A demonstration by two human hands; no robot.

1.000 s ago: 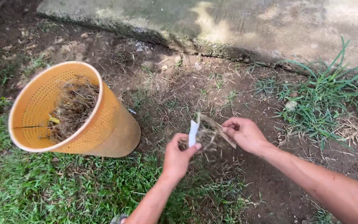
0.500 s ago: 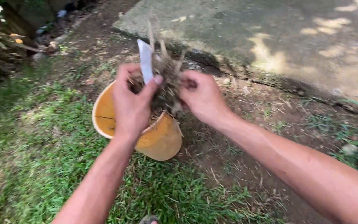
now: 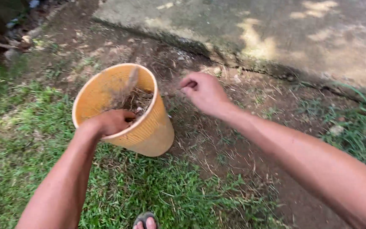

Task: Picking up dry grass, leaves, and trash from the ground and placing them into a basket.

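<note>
Your left hand (image 3: 109,122) rests curled over the near rim of the basket (image 3: 149,131), fingers dipped inside; whether it grips anything you cannot tell. Your right hand (image 3: 204,91) hangs loosely closed just beside the far rim, holding nothing visible. The basket — orange, tilted, with dry debris (image 3: 136,101) inside — sits where grass (image 3: 140,191) meets bare soil (image 3: 234,144). Beyond runs a concrete slab (image 3: 255,29) edge — open ground all round.

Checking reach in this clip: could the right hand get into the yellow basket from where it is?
Probably yes. The right hand hovers just beside the basket, whose mouth is open and tilted toward it; only the left hand sits at the near rim.
</note>
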